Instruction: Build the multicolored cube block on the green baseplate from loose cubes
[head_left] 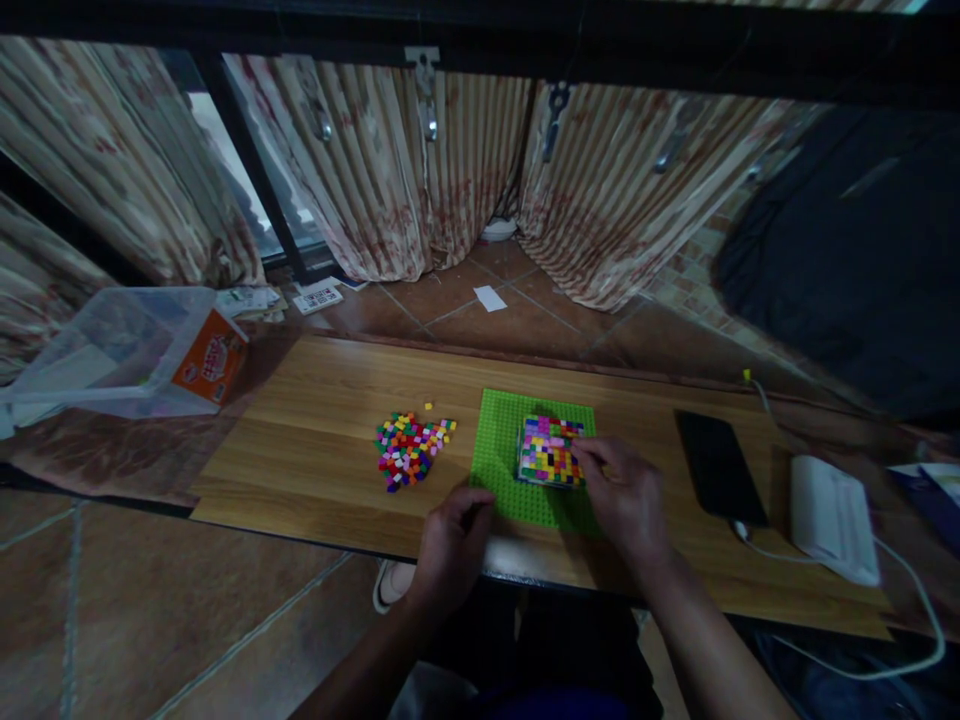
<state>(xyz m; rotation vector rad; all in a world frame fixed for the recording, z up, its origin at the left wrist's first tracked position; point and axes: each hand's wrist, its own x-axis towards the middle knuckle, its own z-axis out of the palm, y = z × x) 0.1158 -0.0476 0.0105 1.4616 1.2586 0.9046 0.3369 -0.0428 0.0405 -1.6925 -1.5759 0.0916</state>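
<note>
A green baseplate (499,430) lies on the wooden board, carrying a block of many-coloured small bricks (551,452). My right hand (626,495) reaches over the block's right side, thumb and fingers pinched together at its edge; whatever they may hold is too small to make out. Close to the baseplate's lower left corner rests my left hand (456,540), its fingers curled in, and their inside is hidden. Left of the baseplate a loose pile of small coloured bricks (405,450) is spread on the board, with one yellow brick (429,406) apart above it.
The wooden board (300,440) spans the view. At its left stands a clear plastic bin (142,370) with an orange label. On the right lie a black phone (721,468) with a cable and a white box-shaped device (832,518). Curtains (480,170) hang behind.
</note>
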